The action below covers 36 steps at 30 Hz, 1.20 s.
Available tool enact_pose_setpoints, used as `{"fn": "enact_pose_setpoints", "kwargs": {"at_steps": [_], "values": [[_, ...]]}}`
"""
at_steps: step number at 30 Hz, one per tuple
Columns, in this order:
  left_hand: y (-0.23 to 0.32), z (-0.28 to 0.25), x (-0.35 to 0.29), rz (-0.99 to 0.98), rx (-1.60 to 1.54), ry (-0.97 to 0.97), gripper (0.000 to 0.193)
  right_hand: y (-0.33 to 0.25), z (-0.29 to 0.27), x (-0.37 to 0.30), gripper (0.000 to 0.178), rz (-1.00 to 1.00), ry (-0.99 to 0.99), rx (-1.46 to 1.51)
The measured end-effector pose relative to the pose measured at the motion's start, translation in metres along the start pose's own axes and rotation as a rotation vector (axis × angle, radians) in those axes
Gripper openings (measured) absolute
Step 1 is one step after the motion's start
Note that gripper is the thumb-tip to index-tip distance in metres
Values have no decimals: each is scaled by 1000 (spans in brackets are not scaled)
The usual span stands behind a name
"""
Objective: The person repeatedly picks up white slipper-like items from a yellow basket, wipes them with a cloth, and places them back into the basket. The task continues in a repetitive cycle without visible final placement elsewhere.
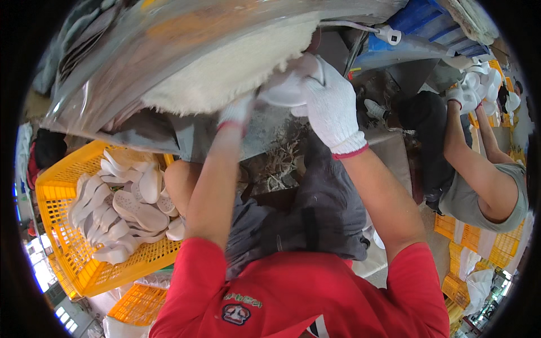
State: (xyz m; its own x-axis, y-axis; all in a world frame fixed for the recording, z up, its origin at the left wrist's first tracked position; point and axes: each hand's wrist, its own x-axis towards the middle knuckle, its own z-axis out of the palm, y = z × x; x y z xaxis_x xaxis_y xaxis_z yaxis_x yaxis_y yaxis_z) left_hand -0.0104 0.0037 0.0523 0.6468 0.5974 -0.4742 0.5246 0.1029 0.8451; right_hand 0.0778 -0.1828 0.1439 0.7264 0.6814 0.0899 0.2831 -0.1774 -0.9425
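Note:
My right hand (pixel 333 107), in a white knit glove with a red cuff, is closed around a white foam shoe (pixel 286 85). The shoe lies right against the shaggy edge of a cream-coloured fleecy piece (pixel 225 70). On the shoe's other side is my left hand (pixel 239 110), gloved alike. Motion smears it and its fingers are hidden, so its grip does not show. Down to my left, a yellow crate (pixel 79 267) holds several white foam shoes (pixel 138 211), some with holes in them.
A clear plastic sheet (pixel 101 84) hangs over the fleecy piece. Behind stands a blue crate (pixel 417 22) with a cable and white plug (pixel 390 36) near it. At right, a co-worker (pixel 484 191) handles white pieces. Fibrous scraps (pixel 282 158) lie below my hands.

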Motion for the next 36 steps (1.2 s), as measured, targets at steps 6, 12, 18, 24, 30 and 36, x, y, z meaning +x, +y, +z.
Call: {"fn": "enact_pose_setpoints", "kwargs": {"at_steps": [6,12,18,24,30,36], "values": [[-34,-5,-65,80,-300,-148,41,19,6,45,49,45,-117,-244],[-9,103,-23,227,-689,144,55,-5,-21,-22,75,92,89,-154],[5,67,43,-31,-1057,-192,39,15,-9,10,76,-79,314,-286],[-4,-13,-39,217,275,-48,59,27,-6,54,59,-156,-127,-697],[-6,65,-32,302,-476,-150,43,-7,-19,-18,70,-95,-138,-509],[0,40,-43,141,-324,-353,70,0,-21,-63,38,-690,-147,-972]]}}
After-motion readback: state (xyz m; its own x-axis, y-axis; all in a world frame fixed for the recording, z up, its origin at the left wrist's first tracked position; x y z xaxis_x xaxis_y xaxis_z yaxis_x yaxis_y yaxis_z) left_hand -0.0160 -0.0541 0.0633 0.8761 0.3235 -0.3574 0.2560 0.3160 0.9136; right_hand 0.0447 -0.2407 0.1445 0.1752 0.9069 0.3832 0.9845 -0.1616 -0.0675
